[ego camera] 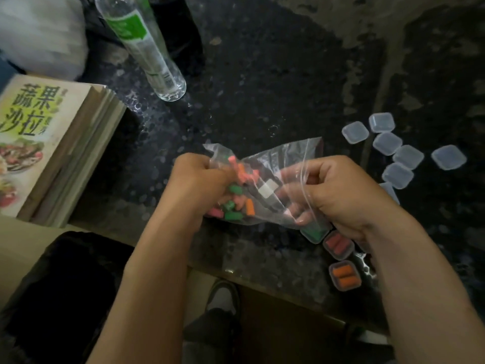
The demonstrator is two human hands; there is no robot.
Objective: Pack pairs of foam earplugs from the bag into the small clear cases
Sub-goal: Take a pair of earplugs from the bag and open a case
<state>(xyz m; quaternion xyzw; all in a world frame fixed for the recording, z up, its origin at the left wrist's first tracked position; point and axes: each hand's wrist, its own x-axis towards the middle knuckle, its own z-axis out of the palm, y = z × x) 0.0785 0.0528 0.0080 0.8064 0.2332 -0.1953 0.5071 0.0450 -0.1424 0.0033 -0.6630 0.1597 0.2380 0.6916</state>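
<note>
The left hand [199, 179] grips the left side of the bag [275, 164] with curled fingers, and the right hand [338, 195] grips its right side, fingers showing through the plastic. The bag is held just over the bench [262, 88], with pink, green and orange earplugs [236, 198] bunched at its left end. Empty cases [393, 153] lie in a cluster to the right, three filled cases [337, 244] sit near the bench's front edge by the right wrist, and a bottle [147, 48] and a book [39, 143] stand to the left.

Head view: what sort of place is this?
Probably a home: a dark speckled stone tabletop holds a stack of books, cookbook on top, and a clear plastic bottle near the bag of earplugs.
</note>
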